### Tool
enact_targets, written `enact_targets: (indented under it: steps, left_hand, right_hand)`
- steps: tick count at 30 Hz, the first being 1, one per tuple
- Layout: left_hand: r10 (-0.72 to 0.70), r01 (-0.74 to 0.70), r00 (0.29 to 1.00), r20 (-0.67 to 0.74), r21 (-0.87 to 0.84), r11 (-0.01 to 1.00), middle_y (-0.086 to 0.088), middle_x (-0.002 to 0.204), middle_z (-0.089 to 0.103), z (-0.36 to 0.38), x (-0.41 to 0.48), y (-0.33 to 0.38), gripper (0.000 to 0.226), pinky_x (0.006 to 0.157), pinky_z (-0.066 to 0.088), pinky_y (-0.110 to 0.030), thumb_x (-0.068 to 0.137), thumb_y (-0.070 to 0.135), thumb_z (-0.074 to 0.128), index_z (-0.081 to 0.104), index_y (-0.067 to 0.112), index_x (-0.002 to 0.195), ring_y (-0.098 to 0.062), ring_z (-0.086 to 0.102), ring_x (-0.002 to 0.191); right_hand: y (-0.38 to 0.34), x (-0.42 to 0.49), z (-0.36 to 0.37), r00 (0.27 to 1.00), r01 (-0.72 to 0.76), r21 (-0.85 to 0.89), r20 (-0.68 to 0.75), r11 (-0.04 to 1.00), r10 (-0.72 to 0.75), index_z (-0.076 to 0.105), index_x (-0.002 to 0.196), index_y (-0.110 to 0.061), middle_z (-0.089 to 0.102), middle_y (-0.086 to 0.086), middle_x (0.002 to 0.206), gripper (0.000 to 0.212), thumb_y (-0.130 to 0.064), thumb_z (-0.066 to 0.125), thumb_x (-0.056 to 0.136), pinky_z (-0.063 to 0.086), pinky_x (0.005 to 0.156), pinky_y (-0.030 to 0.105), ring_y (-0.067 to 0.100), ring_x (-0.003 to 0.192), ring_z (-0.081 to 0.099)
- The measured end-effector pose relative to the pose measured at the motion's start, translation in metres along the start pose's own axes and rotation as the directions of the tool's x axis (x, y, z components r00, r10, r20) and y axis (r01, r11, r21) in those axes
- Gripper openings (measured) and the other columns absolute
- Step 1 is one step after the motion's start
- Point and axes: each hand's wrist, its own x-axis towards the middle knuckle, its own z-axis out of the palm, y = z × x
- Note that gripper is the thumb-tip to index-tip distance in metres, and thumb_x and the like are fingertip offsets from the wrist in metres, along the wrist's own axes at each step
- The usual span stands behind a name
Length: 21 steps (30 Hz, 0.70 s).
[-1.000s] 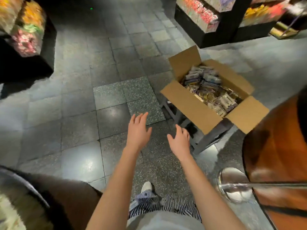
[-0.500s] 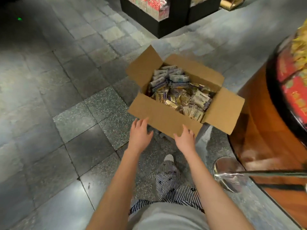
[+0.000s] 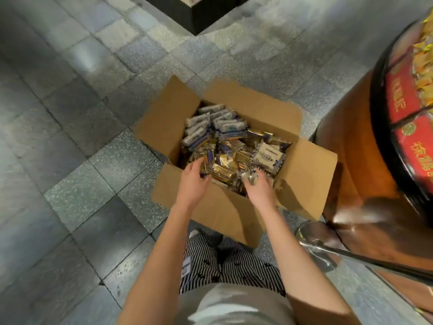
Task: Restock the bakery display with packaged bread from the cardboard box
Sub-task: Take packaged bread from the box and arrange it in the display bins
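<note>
Touching packaged bread (image 3: 230,160), hands (image 3: 192,184) (image 3: 260,190) inside open cardboard box (image 3: 257,106)

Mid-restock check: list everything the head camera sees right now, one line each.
cardboard box: one, brown, flaps open, centre.
gold packets: many, gold, box's near half.
white-blue packets: many, white and blue, box's far corner.
round display: one, orange-brown with red panels, right.
black stand: one, black, top edge.
chrome post: one, silver, lower right.
striped trousers: one pair, black-white, bottom centre.
left hand: one, on gold packets, grip unclear.
right hand: one, fingers among packets, grip unclear.
</note>
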Motion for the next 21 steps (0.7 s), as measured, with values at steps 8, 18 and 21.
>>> enact_targets:
  steps: [8, 18, 21]
  left_hand:
    - [-0.136, 0.146, 0.982, 0.13, -0.064, 0.987, -0.005, 0.15, 0.041, -0.004, 0.087, -0.01, 0.058, 0.104, 0.041, -0.031, 0.1, 0.021, 0.055, 0.032, 0.02, 0.153, -0.019, 0.047, 0.129]
    - [-0.303, 0.366, 0.899, 0.316, -0.162, 0.916, -0.003, 0.141, 0.051, -0.014, 0.236, -0.043, 0.059, 0.083, 0.049, -0.026, 0.101, 0.019, 0.053, 0.025, 0.02, 0.153, -0.021, 0.056, 0.117]
    - [-0.413, 0.489, 0.856, 0.311, -0.226, 0.843, -0.005, 0.121, 0.059, -0.008, 0.269, -0.06, 0.061, 0.082, 0.041, -0.03, 0.099, 0.018, 0.053, 0.023, 0.017, 0.152, -0.023, 0.057, 0.107]
  right_hand:
    - [-0.033, 0.068, 0.018, 0.993, -0.12, 0.077, 0.016, 0.99, 0.119, 0.026, 0.153, -0.015, 0.03, 0.015, 0.156, 0.062, -0.027, 0.055, 0.099, 0.04, 0.11, 0.045, 0.033, 0.137, 0.04]
    - [-0.1, 0.186, 0.046, 0.974, -0.225, 0.116, 0.007, 0.967, 0.226, 0.023, 0.154, -0.017, 0.03, 0.015, 0.155, 0.064, -0.038, 0.051, 0.1, 0.033, 0.114, 0.05, 0.035, 0.14, 0.036]
    - [-0.117, 0.225, 0.052, 0.975, -0.216, 0.119, -0.02, 0.969, 0.22, 0.022, 0.154, -0.013, 0.025, 0.018, 0.155, 0.062, -0.032, 0.05, 0.102, 0.028, 0.112, 0.038, 0.034, 0.141, 0.03]
